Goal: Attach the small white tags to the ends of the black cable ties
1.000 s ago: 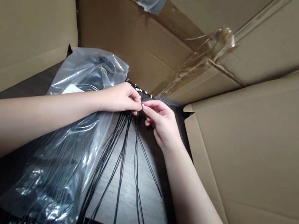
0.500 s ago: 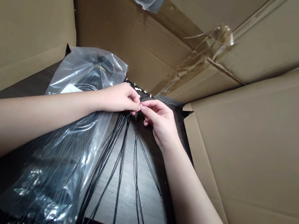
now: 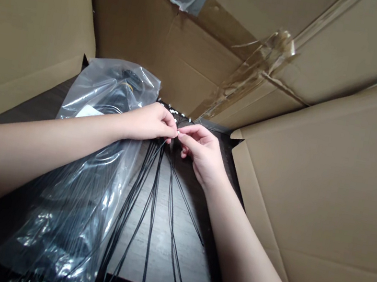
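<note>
My left hand [image 3: 155, 123] is closed in a pinch, with a thin black wire running from below its fingertips. Opposite it, my right hand [image 3: 203, 153] pinches a tiny white connector [image 3: 178, 133] between thumb and forefinger. The fingertips of both hands meet at this piece, and they cover most of it. Below the hands, several black wires [image 3: 153, 212] fan out over the dark wood-grain table [image 3: 158, 272]. Just beyond the fingers lie several small white connectors [image 3: 172, 111] at the wires' far ends.
A clear plastic bag [image 3: 92, 192] full of black wires lies to the left, partly under my left forearm. Cardboard walls [image 3: 330, 185] enclose the table at the left, back and right. Brown tape [image 3: 234, 86] crosses the back corner.
Both hands stay almost in place, fingertips together at the white connector. The view has shifted very slightly.
</note>
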Demonstrator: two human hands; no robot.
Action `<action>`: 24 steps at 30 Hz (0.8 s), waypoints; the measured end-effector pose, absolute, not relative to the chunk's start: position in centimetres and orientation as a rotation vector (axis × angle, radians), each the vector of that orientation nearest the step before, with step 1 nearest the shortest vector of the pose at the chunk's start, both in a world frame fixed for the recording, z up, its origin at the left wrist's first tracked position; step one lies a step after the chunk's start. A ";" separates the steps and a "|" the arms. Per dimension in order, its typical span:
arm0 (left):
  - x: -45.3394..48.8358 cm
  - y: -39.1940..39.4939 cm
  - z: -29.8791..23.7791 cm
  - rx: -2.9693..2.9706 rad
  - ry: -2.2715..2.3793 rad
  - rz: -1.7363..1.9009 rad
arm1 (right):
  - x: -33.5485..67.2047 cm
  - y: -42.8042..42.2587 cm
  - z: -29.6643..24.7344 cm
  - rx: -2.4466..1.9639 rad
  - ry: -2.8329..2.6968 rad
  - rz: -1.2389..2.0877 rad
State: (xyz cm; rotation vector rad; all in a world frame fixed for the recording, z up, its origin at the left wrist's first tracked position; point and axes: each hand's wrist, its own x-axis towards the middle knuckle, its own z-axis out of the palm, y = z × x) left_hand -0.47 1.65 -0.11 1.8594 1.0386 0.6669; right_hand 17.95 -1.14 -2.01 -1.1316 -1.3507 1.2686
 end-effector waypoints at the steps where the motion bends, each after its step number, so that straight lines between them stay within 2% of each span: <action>1: -0.5 1.6 -0.1 1.863 1.041 0.665 | 18.0 -1.1 -2.0 -1.129 -1.353 1.271; 24: -0.4 1.2 0.2 1.980 1.097 0.563 | 17.9 -1.2 -2.1 -1.203 -1.395 1.239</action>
